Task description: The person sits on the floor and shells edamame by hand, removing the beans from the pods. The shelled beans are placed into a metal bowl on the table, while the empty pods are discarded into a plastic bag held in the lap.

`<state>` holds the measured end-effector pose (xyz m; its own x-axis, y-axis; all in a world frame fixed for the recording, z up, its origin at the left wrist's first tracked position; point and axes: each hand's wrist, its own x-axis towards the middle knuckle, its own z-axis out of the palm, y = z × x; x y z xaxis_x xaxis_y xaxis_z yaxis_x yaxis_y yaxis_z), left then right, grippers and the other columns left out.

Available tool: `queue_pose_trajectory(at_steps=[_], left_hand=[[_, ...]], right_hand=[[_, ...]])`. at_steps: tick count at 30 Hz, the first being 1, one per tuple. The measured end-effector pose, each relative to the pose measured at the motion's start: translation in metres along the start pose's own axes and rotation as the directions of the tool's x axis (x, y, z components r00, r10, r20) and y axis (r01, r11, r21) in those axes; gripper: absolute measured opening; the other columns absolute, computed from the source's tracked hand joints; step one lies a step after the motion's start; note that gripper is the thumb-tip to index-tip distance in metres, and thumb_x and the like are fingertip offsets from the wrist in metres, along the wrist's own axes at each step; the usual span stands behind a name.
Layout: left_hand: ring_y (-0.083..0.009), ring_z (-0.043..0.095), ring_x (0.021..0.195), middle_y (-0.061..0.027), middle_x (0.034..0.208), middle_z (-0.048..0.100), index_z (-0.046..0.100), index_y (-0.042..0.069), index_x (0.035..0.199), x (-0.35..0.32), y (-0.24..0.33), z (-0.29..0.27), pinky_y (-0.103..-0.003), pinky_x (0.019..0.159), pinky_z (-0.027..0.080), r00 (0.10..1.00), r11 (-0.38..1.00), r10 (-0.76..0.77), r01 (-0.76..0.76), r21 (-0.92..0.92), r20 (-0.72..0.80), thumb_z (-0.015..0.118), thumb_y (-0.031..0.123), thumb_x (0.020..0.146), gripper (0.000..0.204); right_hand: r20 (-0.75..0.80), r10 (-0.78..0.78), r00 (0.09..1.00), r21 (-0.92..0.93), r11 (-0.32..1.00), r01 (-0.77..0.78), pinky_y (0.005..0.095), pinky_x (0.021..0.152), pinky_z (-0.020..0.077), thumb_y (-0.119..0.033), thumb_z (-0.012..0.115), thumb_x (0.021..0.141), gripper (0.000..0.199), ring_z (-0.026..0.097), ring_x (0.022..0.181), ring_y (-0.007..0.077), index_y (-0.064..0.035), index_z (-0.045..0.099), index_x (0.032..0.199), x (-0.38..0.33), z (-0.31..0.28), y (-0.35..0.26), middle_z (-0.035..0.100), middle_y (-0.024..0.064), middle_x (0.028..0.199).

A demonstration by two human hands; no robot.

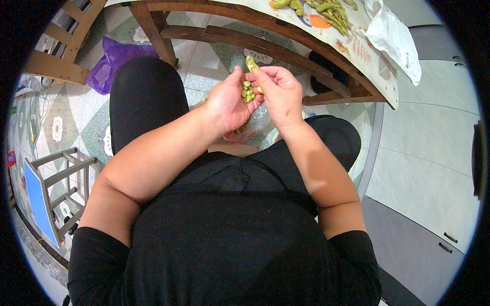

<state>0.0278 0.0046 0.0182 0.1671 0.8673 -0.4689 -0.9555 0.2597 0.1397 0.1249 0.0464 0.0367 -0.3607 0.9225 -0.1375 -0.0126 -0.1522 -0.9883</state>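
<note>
Above my lap, my left hand (227, 103) is cupped palm up, with several shelled green beans (247, 94) lying in its palm. My right hand (284, 98) is close against it and pinches a yellow-green bean pod (250, 63) between thumb and fingers; the pod's top sticks up past the fingertips. One more pale green bean (260, 90) shows by the right fingers. Below the hands, between my knees, is a clear plastic bag (260, 120), partly hidden by my hands and wrists.
Ahead stands a wooden table (286, 26) with a patterned cover, bearing a heap of bean pods (332, 11) and a white plastic bag (393, 38). A purple bag (113, 64) lies on the tiled floor at left, near a blue-topped stool (41, 201). Pale cabinets (429, 132) line the right side.
</note>
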Motion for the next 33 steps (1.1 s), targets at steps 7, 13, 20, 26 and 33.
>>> queue_pose_trajectory(at_steps=[7,13,20,26,33], left_hand=[[-0.0123,0.047,0.064,-0.0021,0.074,0.049,0.047,0.006,0.084,0.001,0.003,0.003,-0.024,0.058,0.041,0.997,0.999,0.012,-0.008,0.047,-0.081,0.037,0.025,0.088,0.022],[-0.0040,0.042,0.058,0.0034,0.067,0.050,0.054,0.008,0.083,-0.009,0.007,0.005,-0.017,0.048,0.030,0.980,0.925,0.153,-0.187,0.331,0.127,0.054,0.022,0.081,0.014],[-0.0022,0.042,0.054,0.0023,0.069,0.054,0.056,0.007,0.092,-0.008,0.011,0.008,-0.015,0.044,0.027,0.976,0.888,0.198,-0.219,0.404,0.095,0.059,0.016,0.077,0.018],[-0.0028,0.042,0.053,0.0036,0.067,0.052,0.053,0.010,0.084,-0.010,0.013,0.009,-0.015,0.041,0.025,0.976,0.916,0.174,-0.210,0.343,0.131,0.053,0.016,0.081,0.007],[-0.0057,0.044,0.060,-0.0013,0.076,0.051,0.048,0.006,0.091,-0.009,0.010,0.006,-0.017,0.046,0.029,0.987,0.990,0.075,-0.090,0.106,0.140,0.049,0.012,0.083,0.010]], right_hand=[[-0.005,-0.014,1.000,-0.034,0.999,0.013,0.0182,0.045,0.0403,-0.010,0.060,0.076,0.012,0.049,0.052,0.0055,0.0004,0.055,0.081,-0.002,0.003,-0.011,0.056,0.0025,0.067],[0.055,0.234,0.971,0.234,0.942,-0.241,0.0169,0.039,0.0323,-0.021,0.061,0.077,0.017,0.042,0.045,0.0049,-0.0058,0.053,0.078,0.003,-0.014,-0.016,0.050,-0.0019,0.059],[0.280,0.326,0.903,0.313,0.858,-0.406,0.0170,0.042,0.0352,-0.023,0.057,0.080,0.016,0.045,0.049,0.0056,-0.0075,0.053,0.078,0.003,-0.018,-0.016,0.053,-0.0005,0.063],[0.397,0.271,0.877,0.318,0.855,-0.409,0.0183,0.048,0.0368,-0.018,0.053,0.082,0.012,0.048,0.055,0.0066,-0.0061,0.055,0.081,0.004,-0.024,-0.017,0.057,0.0023,0.069],[0.274,0.197,0.941,0.228,0.938,-0.263,0.0189,0.050,0.0377,-0.017,0.051,0.083,0.013,0.049,0.056,0.0077,-0.0052,0.053,0.079,0.001,-0.017,-0.013,0.057,0.0040,0.067]])
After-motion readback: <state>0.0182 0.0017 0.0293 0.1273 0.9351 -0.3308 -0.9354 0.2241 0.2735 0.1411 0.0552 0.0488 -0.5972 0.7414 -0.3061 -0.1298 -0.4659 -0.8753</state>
